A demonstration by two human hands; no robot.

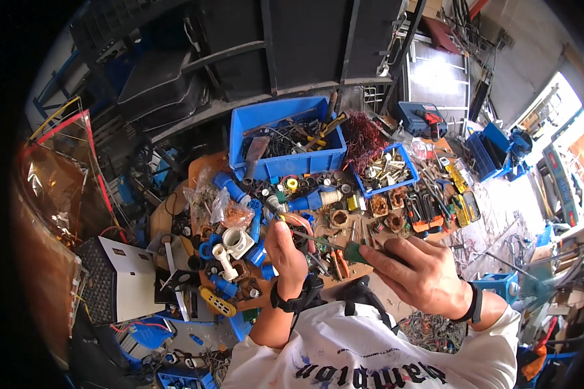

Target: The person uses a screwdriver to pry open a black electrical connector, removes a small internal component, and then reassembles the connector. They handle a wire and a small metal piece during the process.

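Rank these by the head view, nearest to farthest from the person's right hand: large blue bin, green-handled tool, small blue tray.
1. Green-handled tool: in the right hand.
2. Small blue tray: beyond the hand, slightly left.
3. Large blue bin: farther beyond and left.

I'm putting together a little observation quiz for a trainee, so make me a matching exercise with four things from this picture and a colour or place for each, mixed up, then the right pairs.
Things:
1. Screwdriver
2. Power strip
3. Large bin
4. Tangle of wire

Colours and places:
A. Yellow
B. Dark red
C. Held in the right hand
D. Blue

Right pairs: 1-C, 2-A, 3-D, 4-B.
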